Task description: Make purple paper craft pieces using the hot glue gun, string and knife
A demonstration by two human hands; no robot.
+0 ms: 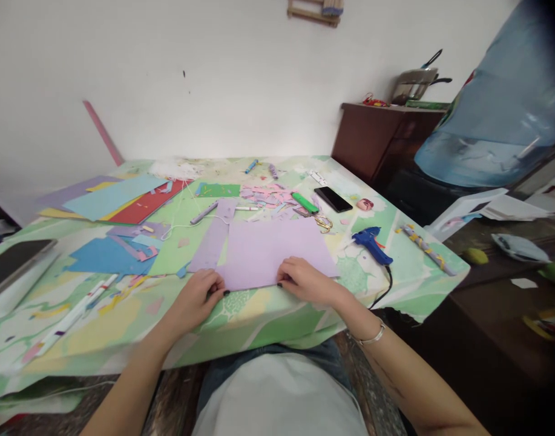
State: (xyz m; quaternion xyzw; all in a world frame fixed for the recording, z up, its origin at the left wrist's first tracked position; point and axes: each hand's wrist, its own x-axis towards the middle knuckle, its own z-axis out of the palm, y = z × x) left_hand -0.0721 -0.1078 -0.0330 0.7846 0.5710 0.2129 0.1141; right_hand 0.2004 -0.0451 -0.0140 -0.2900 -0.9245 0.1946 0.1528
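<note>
A light purple sheet of craft paper (272,248) lies on the table before me, its near edge close to the table's front. My left hand (207,289) is closed at the sheet's near left corner, thumb and fingers pinching the edge. Farther right along that edge, my right hand (298,278) has its fingers curled over the paper, thumb below. Under the left side of the sheet runs a purple strip (212,239). Gold-handled scissors (323,223) lie just past the far right corner, beside a green cutter (305,203).
A blue glue gun (372,244) with a black cord lies right of the sheet, near a decorated stick (426,248). Beyond are a phone (333,198) and paper scraps (268,197). Left are stacked coloured sheets (109,200), blue paper (105,257) and white markers (75,315).
</note>
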